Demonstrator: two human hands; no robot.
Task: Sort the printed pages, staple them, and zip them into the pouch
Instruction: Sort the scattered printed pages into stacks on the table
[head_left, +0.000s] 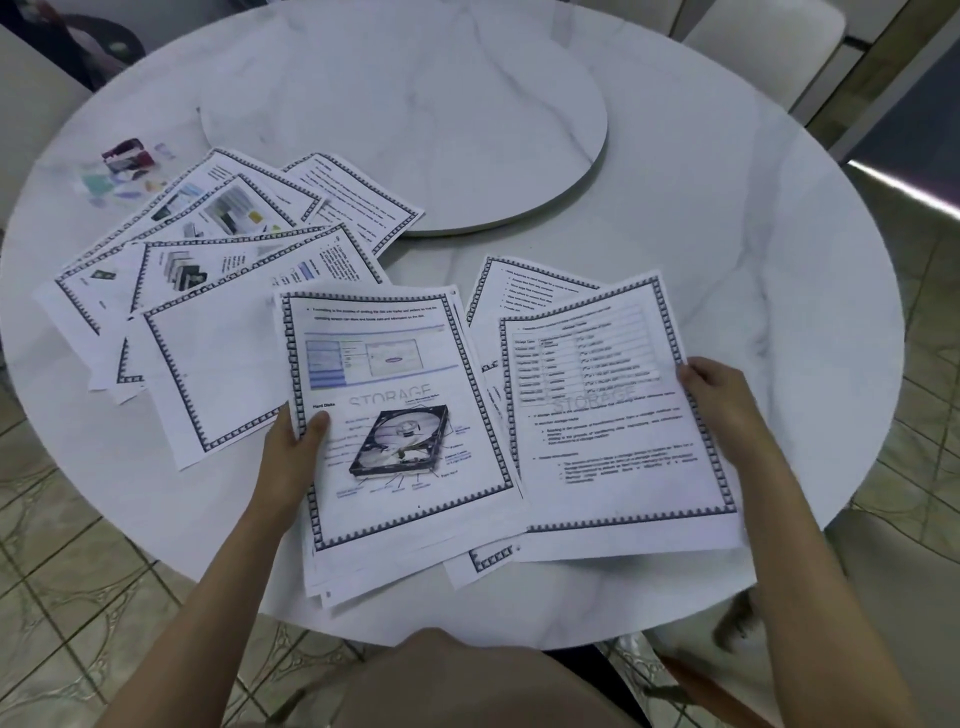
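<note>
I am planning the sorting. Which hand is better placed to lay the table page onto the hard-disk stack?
Right, probably. The right hand grips the table page by its right edge, next to the stack, while the left hand holds the stack by its left edge.

your left hand (293, 441) pinches matt white paper pages (395, 415); under both hands lies a smooth, faintly glossy marble-look table (701, 208), glazed floor tiles (78, 597) below.
</note>
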